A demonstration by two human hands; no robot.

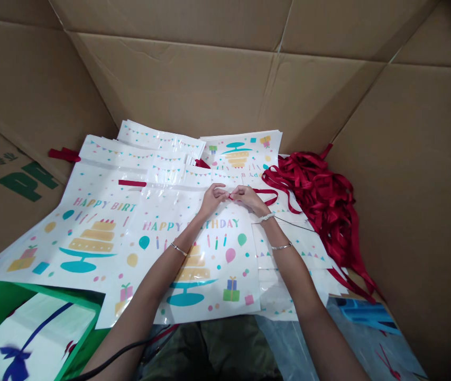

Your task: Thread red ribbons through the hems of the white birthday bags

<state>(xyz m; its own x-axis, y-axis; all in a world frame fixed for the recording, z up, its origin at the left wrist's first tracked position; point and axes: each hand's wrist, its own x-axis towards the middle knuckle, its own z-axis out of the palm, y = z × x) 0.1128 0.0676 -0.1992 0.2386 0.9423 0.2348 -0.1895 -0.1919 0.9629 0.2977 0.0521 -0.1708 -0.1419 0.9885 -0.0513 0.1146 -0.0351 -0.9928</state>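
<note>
My left hand and my right hand meet near the top edge of a white "Happy Birthday" printed sheet. Their fingertips are pinched together on a dark red ribbon, and only a bit of it shows between them. The ribbon loops out past my right hand. A short red ribbon end sticks out at the sheet's upper left, level with a pale band across it. My fingers partly cover how the ribbon meets the sheet.
A tangled heap of red ribbon lies at the right. More printed sheets are stacked left and behind. Tall cardboard walls surround the work area. A green box with a blue-bowed white item stands lower left; clear plastic lies lower right.
</note>
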